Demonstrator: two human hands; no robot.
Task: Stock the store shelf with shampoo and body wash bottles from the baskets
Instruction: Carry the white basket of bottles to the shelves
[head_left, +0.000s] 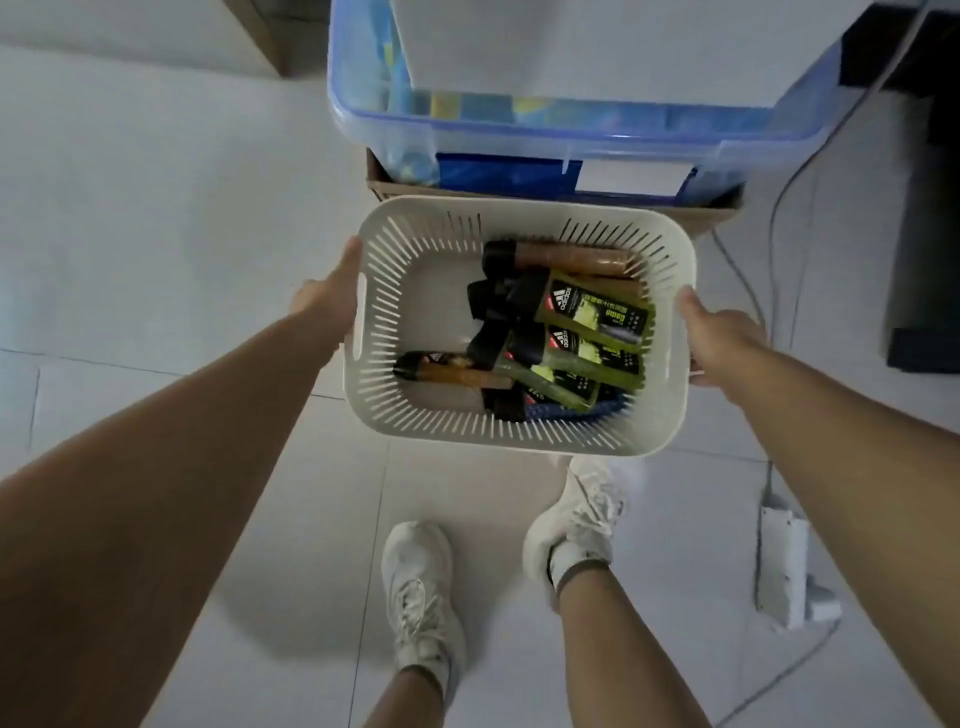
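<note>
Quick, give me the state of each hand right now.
Left hand: closed on the left rim of the white basket.
Right hand: closed on the basket's right rim.

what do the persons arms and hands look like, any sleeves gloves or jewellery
Both arms are bare as far up as the frame shows, with no sleeve visible. The left hand and the right hand wear no gloves, and no watch, bracelet or ring can be seen on the parts that show. No markings stand out on either forearm.
</note>
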